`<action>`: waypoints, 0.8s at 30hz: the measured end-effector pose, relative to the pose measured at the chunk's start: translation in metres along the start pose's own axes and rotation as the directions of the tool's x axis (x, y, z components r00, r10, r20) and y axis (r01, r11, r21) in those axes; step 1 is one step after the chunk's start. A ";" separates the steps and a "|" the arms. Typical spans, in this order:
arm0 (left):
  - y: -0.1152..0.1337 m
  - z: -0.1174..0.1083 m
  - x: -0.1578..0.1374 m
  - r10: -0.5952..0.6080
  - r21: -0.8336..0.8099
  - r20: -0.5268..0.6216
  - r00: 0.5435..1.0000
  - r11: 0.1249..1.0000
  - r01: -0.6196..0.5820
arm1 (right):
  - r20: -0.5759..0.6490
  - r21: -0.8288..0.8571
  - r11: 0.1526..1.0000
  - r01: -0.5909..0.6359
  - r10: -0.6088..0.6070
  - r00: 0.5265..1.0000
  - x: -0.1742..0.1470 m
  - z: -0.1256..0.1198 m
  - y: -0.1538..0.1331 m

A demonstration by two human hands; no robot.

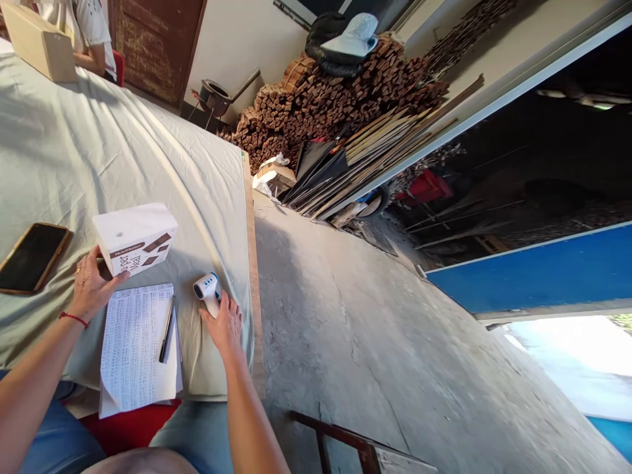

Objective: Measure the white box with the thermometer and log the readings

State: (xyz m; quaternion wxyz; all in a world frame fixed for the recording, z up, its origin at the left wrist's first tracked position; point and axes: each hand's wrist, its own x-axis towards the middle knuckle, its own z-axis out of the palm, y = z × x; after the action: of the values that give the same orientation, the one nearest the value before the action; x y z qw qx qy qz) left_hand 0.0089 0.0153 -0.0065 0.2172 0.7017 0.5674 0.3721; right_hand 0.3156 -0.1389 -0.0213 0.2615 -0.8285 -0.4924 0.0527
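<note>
My left hand (93, 284), with a red string on the wrist, grips the near left corner of a white box (135, 227). Its thumb lies along the printed front, and the fingers reach round the left side. My right hand (226, 324) is around the handle of a white and blue infrared thermometer (207, 287), which lies on the cloth with its head pointing away to the left. Between my forearms are handwritten sheets of paper (133, 349) at the table's near edge. A black pen (168, 329) rests on them.
A phone (33, 258) lies at the left on the cloth-covered table (148, 158). A cardboard box (42, 46) stands at the far left before a seated person (96, 36). Stacked wood (296, 92) lines the wall. Concrete floor (336, 329) lies to the right, with a wooden frame (345, 438) nearby.
</note>
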 end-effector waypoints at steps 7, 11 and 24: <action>0.012 -0.006 -0.011 -0.177 -0.141 -0.003 0.984 0.975 0.175 | 0.322 0.704 0.667 -0.242 0.004 0.947 -0.008 -0.005 -0.049; 0.015 -0.009 -0.010 -0.149 -0.057 0.013 0.989 0.987 0.149 | 0.464 0.865 0.255 -0.432 -0.081 0.882 -0.025 -0.001 -0.102; 0.018 -0.011 -0.010 -0.097 -0.016 0.028 0.995 0.995 0.098 | 0.532 0.845 0.132 -0.519 -0.105 0.840 -0.024 -0.005 -0.139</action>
State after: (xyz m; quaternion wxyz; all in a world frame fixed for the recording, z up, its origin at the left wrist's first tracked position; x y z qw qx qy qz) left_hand 0.0112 -0.0005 0.0112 0.2489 0.6762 0.5947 0.3565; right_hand 0.1955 -0.1083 0.0459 0.5914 -0.4807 -0.2599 0.5930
